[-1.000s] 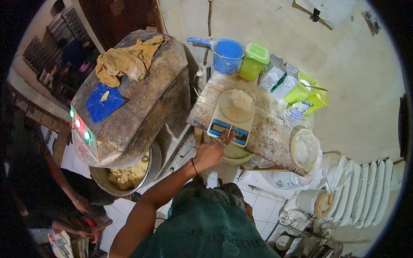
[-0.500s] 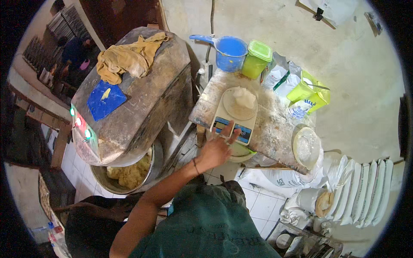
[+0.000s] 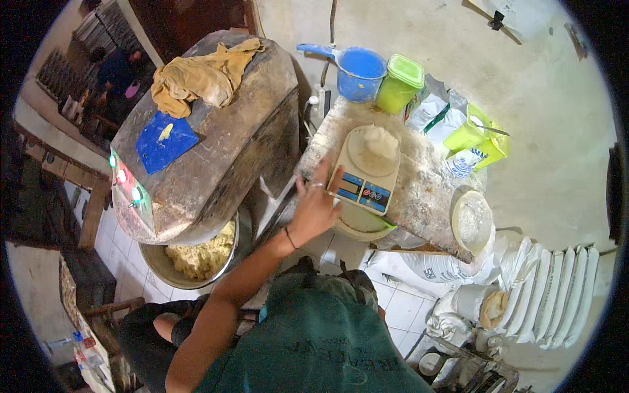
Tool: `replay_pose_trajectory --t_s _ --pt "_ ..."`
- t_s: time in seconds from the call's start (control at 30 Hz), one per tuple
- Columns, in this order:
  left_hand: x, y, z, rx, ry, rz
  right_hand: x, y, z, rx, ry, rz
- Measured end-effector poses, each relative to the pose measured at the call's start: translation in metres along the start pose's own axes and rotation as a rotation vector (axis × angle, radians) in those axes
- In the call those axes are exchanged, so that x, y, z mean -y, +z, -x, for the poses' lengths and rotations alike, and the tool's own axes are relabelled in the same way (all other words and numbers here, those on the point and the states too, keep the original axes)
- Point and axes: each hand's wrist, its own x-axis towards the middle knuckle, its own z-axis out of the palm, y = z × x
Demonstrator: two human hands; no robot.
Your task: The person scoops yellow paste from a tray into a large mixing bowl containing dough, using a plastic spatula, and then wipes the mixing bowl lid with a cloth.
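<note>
My left hand [image 3: 317,204] reaches over the near left edge of a floury wooden table [image 3: 419,216]. Its fingers are spread beside a white kitchen scale [image 3: 362,194] with blue button panels, and it holds nothing. A small heap of white powder [image 3: 380,142] lies on the scale's round plate. I cannot tell whether a fingertip touches the scale's edge. My right hand is out of view. Below the table's front edge stands a pale tub [image 3: 364,226] with a green rim.
Left of the table stands a mixing machine [image 3: 236,150] with a tan cloth [image 3: 203,77] and blue scraper [image 3: 165,141] on top. Under it, a metal bowl [image 3: 244,245] holds yellow dough. A blue dipper [image 3: 359,82], green containers [image 3: 401,84] and a flour bowl [image 3: 473,219] edge the table.
My left hand has drawn back leftward from the scale's button panel, which now shows uncovered. The dough in the bowl looks differently shaped. The whole view has shifted slightly.
</note>
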Motion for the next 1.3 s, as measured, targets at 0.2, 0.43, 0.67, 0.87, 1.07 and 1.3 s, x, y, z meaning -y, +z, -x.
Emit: replay_pose_trajectory --t_s 0.2,0.43,0.67,0.87,1.07,1.3 --pt "-0.001 0.033 -0.036 -0.315 -0.103 -0.051 0.005 -0.002 -0.001 0.014 -0.005 0.019" --pt "0.007 0.034 -0.037 -0.182 -0.276 -0.075 0.002 -0.003 0.004 0.003 0.002 0.008" --pt "0.031 0.027 -0.031 -0.428 -0.274 -0.068 0.0 0.0 0.001 0.007 0.002 -0.005" --pt "0.003 0.046 -0.033 -0.333 -0.09 -0.131 -0.002 -0.002 0.003 -0.004 0.005 0.002" --pt "0.047 0.021 -0.018 -0.47 -0.323 -0.171 0.001 0.0 0.0 0.001 0.008 0.001" --pt "0.062 0.062 0.11 -0.111 -0.233 0.484 0.015 0.006 -0.012 0.026 0.001 0.062"
